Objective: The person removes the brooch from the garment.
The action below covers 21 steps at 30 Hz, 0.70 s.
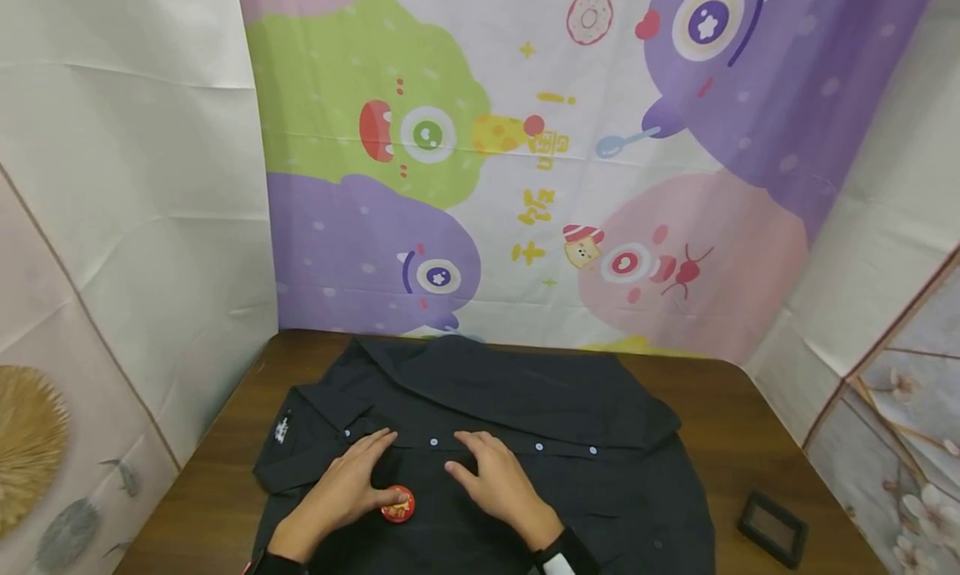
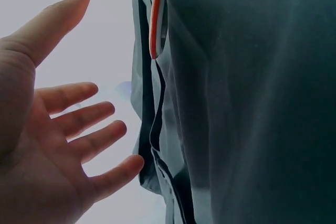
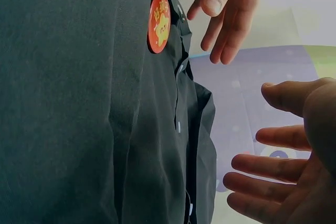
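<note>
A dark button-up shirt (image 1: 480,392) lies spread on the table, with several pale buttons along its placket. A round red badge (image 1: 401,510) with a yellow figure sits on the shirt front. My left hand (image 1: 347,485) hovers over the cloth with its fingers spread, its thumb overlapping the badge in the head view. In the left wrist view, the thumb stands apart from the badge (image 2: 156,22). To the right, my right hand (image 1: 501,482) is also held above the shirt, fingers extended and palm facing the left hand. Neither hand holds anything.
The brown wooden table (image 1: 217,475) shows around the shirt. A small black rectangular frame (image 1: 795,542) lies at the table's right side. Behind the table hangs a cartoon-printed cloth (image 1: 525,308), with pale curtains (image 1: 150,225) at the sides.
</note>
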### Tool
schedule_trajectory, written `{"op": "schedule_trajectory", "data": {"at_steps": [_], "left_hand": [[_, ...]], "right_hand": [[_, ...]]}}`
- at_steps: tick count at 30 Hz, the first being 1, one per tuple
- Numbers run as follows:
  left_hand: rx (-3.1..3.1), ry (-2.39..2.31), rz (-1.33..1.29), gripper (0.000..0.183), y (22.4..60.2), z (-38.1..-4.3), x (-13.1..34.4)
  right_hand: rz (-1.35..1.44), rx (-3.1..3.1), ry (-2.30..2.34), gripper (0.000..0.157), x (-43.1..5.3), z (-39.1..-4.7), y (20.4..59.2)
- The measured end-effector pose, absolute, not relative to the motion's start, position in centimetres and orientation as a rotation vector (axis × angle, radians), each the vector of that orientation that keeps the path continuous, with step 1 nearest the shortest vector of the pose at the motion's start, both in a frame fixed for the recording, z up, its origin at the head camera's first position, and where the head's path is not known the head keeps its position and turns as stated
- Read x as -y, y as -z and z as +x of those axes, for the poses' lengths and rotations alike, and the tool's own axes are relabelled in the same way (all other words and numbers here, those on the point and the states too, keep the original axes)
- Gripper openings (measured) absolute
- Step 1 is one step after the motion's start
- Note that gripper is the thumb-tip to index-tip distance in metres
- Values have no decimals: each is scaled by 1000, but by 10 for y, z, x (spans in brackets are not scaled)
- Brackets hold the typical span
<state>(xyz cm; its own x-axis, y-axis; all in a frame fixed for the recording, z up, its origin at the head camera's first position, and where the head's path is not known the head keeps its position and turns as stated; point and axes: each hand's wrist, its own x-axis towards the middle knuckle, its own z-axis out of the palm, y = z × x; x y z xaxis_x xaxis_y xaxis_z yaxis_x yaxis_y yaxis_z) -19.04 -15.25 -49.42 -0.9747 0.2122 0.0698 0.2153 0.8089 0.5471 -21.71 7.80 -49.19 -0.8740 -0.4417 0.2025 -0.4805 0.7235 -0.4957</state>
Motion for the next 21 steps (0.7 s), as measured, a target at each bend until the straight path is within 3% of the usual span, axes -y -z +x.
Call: {"op": "schedule_trajectory", "data": {"at_steps": [21], "left_hand": [[2990,958,-386,84,496,-187,153]], "right_hand": [[803,2855,-816,45,-68,-214,492]]}}
